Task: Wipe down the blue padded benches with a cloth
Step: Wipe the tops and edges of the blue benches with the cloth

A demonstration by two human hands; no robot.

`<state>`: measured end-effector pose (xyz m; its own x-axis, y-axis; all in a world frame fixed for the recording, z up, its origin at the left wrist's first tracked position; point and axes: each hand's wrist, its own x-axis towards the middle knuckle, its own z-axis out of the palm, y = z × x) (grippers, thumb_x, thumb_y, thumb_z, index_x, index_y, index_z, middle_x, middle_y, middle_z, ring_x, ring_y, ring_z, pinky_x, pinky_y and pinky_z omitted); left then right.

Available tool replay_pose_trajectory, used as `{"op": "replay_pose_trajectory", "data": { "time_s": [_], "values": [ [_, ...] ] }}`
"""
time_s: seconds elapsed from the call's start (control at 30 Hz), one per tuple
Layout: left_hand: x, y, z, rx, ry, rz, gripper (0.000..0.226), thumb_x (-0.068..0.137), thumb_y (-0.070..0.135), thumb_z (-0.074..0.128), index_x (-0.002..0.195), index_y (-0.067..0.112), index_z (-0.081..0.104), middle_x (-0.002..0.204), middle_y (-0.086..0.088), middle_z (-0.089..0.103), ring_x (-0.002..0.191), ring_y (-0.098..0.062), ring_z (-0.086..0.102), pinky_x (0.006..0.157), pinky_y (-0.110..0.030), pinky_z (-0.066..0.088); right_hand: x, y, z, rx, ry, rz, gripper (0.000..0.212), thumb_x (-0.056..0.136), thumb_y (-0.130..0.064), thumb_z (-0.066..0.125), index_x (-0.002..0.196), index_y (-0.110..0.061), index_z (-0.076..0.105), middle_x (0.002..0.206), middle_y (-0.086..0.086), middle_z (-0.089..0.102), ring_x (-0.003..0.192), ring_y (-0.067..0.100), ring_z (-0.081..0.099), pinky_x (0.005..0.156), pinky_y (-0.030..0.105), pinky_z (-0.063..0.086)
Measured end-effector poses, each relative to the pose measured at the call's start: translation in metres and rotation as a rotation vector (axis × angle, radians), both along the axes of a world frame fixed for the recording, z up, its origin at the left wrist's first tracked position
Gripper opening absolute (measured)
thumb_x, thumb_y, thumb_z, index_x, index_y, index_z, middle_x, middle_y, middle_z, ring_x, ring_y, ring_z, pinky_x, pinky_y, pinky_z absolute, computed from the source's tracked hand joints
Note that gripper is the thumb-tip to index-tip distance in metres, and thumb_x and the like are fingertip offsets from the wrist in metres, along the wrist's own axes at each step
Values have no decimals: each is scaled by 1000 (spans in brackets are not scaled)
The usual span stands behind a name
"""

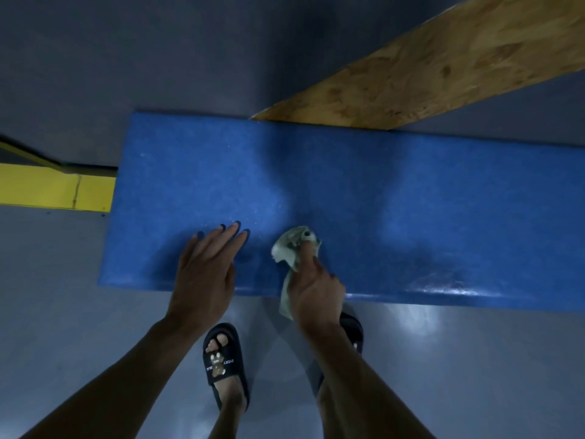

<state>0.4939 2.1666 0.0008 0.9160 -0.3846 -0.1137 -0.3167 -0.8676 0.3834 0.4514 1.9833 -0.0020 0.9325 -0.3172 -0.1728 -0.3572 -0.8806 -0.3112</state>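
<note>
A blue padded bench (pixel 380 191) runs across the view from left to right. My left hand (pixel 207 267) lies flat on its near edge, fingers straight and spread on the padding. Just to the right, my right hand (pixel 316 286) grips a crumpled pale grey-green cloth (pixel 292 245), which is bunched on the bench surface; a tail of the cloth hangs down over the bench's front edge. A wet sheen shows on the bench's front right part.
A wooden board (pixel 427 68) slants from the bench's far edge up to the top right. A yellow painted ledge (pixel 53 188) meets the bench's left end. My feet in dark slides (pixel 224 362) stand on the grey floor right before the bench.
</note>
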Motion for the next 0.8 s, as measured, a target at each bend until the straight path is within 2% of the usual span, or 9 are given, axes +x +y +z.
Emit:
{"op": "replay_pose_trajectory", "data": {
  "time_s": [0.07, 0.13, 0.23, 0.33, 0.5, 0.53, 0.6, 0.67, 0.8],
  "values": [
    [-1, 0, 1, -9, -4, -1, 64, 89, -3, 54, 148, 17, 44, 155, 3, 41, 143, -17, 37, 115, -51, 31, -1, -15, -2, -60, -104, 112, 59, 67, -20, 75, 120, -14, 53, 65, -1, 69, 40, 26, 60, 35, 29, 44],
    [0, 3, 3, -11, -3, -8, 66, 88, -4, 55, 150, 16, 41, 155, 3, 40, 144, -17, 37, 115, -51, 31, -8, -51, -5, -130, -92, 139, 56, 73, -28, 66, 126, -15, 53, 66, 2, 69, 42, 27, 61, 37, 31, 45],
    [5, 12, 6, -4, 3, -8, 66, 88, -3, 54, 150, 17, 40, 156, 3, 40, 144, -16, 36, 115, -50, 31, -23, -121, -3, -234, 84, -53, 51, 88, -33, 55, 136, -23, 45, 78, 8, 72, 59, 34, 68, 53, 40, 53],
    [9, 20, 7, -4, -2, -10, 65, 89, -3, 54, 150, 16, 39, 155, 2, 40, 143, -17, 37, 115, -51, 31, -36, -160, 6, -231, 91, -183, 42, 93, -29, 46, 133, -20, 36, 87, 14, 71, 70, 40, 67, 61, 40, 49],
    [8, 30, 5, -22, -2, 29, 64, 89, -4, 53, 149, 16, 41, 154, 1, 42, 144, -17, 36, 116, -50, 30, -31, -92, 0, -62, 37, -327, 42, 95, -35, 31, 137, -30, 29, 102, 13, 70, 83, 39, 67, 72, 44, 51],
    [8, 32, 4, -28, -5, 22, 62, 90, -4, 50, 149, 15, 42, 154, 1, 42, 144, -17, 36, 115, -50, 30, -26, -68, -4, -12, 53, -320, 41, 96, -33, 34, 137, -32, 30, 104, 11, 70, 82, 38, 68, 72, 44, 52],
    [8, 35, 1, -33, -2, 12, 60, 91, 0, 46, 149, 15, 42, 154, 1, 42, 144, -17, 36, 115, -51, 30, -14, -16, -10, 28, 55, -189, 48, 87, -20, 55, 131, -22, 38, 96, 9, 71, 68, 36, 69, 57, 43, 55],
    [9, 37, 0, -27, 1, 12, 59, 90, 4, 41, 149, 15, 42, 154, 0, 42, 144, -17, 36, 115, -51, 31, -3, 24, -8, 24, 26, -76, 51, 73, -13, 65, 121, -14, 46, 82, 7, 71, 53, 33, 65, 41, 38, 51],
    [12, 38, 1, -27, 3, 9, 59, 90, 6, 39, 148, 16, 44, 153, 0, 44, 143, -19, 38, 114, -51, 31, 2, 16, -4, -51, -82, 139, 45, 67, -14, 71, 111, -10, 59, 72, 2, 69, 47, 29, 62, 37, 33, 48]
  ]
}}
